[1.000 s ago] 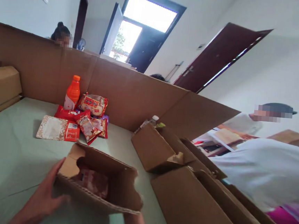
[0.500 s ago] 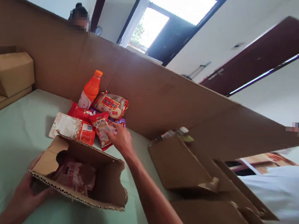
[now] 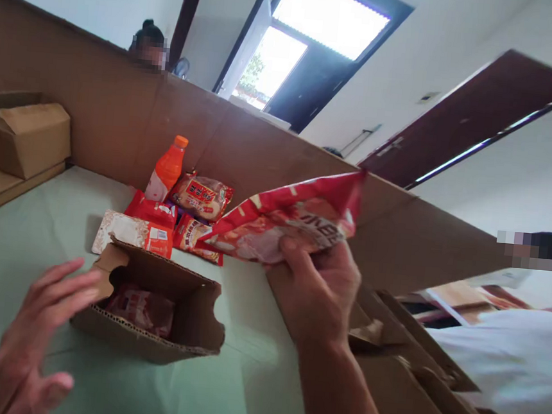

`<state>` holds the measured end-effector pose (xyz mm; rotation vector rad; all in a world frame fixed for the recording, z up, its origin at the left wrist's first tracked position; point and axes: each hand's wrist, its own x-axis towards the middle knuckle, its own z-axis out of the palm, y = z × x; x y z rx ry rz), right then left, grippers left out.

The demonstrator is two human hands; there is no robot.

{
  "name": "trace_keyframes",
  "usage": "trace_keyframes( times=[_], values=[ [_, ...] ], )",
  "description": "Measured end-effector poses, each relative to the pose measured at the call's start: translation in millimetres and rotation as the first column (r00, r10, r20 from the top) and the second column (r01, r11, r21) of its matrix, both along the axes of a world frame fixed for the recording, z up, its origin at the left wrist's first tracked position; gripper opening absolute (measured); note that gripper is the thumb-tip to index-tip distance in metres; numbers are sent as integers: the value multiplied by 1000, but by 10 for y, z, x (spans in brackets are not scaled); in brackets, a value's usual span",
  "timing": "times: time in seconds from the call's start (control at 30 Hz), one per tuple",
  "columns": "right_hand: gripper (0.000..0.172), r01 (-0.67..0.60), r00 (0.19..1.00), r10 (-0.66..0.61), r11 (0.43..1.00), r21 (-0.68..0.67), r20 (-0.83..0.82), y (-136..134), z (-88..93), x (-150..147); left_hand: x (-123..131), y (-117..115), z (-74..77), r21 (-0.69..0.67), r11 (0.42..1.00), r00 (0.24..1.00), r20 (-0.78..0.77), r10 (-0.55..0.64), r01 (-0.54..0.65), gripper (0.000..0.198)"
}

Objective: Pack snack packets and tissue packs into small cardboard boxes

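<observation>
My right hand grips a red snack bag with pictured food on its front, raised to the right above the table. Fingers apart, my left hand hovers just left of an open-topped cardboard box and holds nothing. Inside that box lies a reddish plastic packet. Behind the box are a white-and-orange packet, a red packet, another red snack bag and a clear-fronted bag of round crackers. An orange drink bottle stands upright at the back.
A cardboard wall runs along the back of the pale green tabletop. Closed cardboard boxes sit at left, and more cardboard is at right. One person's head shows beyond the wall; a person in white is at right.
My right hand has lifted the red snack bag from the pile and brought it up and to the right. My left hand has let go of the box and opened.
</observation>
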<state>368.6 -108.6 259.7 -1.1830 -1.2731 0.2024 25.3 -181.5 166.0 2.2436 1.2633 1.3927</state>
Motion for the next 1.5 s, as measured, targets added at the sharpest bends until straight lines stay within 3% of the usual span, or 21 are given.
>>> trace_keyframes(
  times=[0.07,0.1,0.17,0.23,0.33,0.47,0.57,0.63,0.7,0.77,0.83,0.87,0.93,1.0,1.07,1.17,1.27,1.33,1.5],
  values=[
    [22,-108,994,108,993,41,-2,-285,79,-214,93,51,284,112,978,976,-151,-157,175,51],
    [18,-164,985,163,986,13,51,-387,71,-324,150,78,400,90,969,955,-215,-206,229,44],
    [11,-240,945,254,967,-89,205,-507,-15,-507,257,125,560,-16,971,908,-351,-229,239,37],
    [4,-227,872,291,953,-202,394,-539,-137,-616,331,154,630,-76,983,869,-459,-185,169,41],
    [6,-128,679,325,935,-330,658,-516,-223,-674,348,149,616,5,1000,845,-534,-23,30,45],
    [11,-9,365,483,857,-516,796,-444,-68,-764,232,92,507,162,981,837,-517,178,-108,43],
    [17,23,148,613,783,-622,776,-298,13,-963,152,62,436,204,975,872,-459,170,-82,36],
    [23,23,10,708,706,-708,706,-155,-28,-1136,139,55,411,220,974,905,-399,147,-61,30],
    [26,30,-79,785,618,-786,614,-17,-100,-1287,148,54,397,225,974,933,-342,110,-32,22],
    [25,38,-114,829,554,-832,547,71,-135,-1351,150,50,376,221,975,954,-293,62,5,16],
    [28,0,-79,839,540,-841,539,74,-103,-1273,122,41,335,192,981,968,-245,45,3,15],
    [31,-54,-12,827,560,-827,562,37,-70,-1175,95,37,304,172,985,975,-214,56,-19,21],
    [32,-197,242,749,661,-724,617,-108,-10,-875,21,31,226,120,990,982,-162,93,-73,40],
    [28,-252,536,593,792,-557,601,-325,-3,-504,-54,34,128,49,994,986,-131,105,-100,55],
    [28,-197,694,452,868,-456,561,-568,-85,-174,-104,45,19,-39,995,990,-117,82,-87,60],
    [40,-157,734,404,882,-444,545,-863,-358,44,-112,76,-136,-113,992,996,-72,48,-56,55],
    [53,-202,699,432,884,-422,570,-977,-669,-93,-77,118,-241,-125,987,995,-38,94,-98,47],
    [50,-212,677,415,901,-379,608,-971,-808,-251,-53,150,-271,-128,980,988,-21,150,-152,43],
    [51,-189,659,387,915,-356,645,-890,-859,-330,13,224,-224,-137,954,963,-19,268,-268,47]
  ],
)
